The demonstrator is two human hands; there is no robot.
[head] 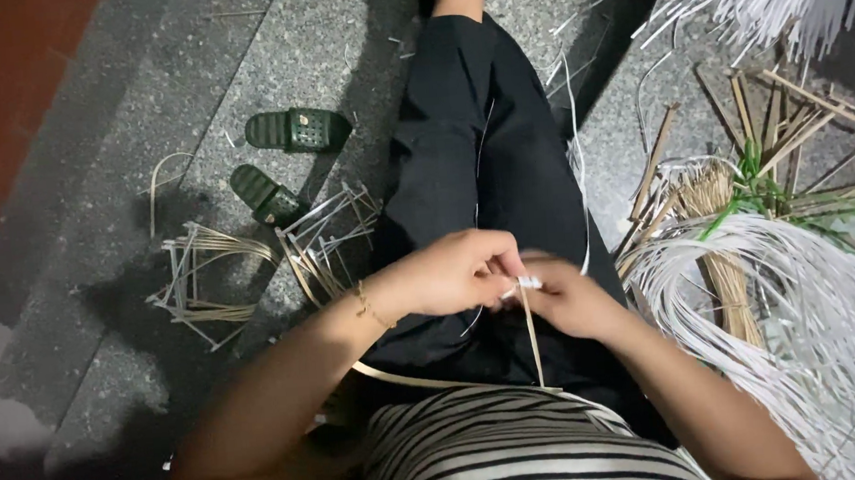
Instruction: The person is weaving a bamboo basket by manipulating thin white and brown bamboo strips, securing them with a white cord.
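My left hand (455,271) and my right hand (570,298) meet over my lap, above black trousers (462,157). Both pinch the top end of a thin tan bamboo strip (532,335) that runs down toward my striped shirt (502,450). A small white wrap sits at the strip's tip between my fingers. A thin white strand (579,174) curves up from my hands along my leg. A thin bracelet circles my left wrist.
A big bundle of white strips (815,333) lies at the right, with tan sticks (790,119) and a green strand behind it. Bent frames of strips (209,275) and two dark green sandals (298,131) rest on the grey stone floor at the left.
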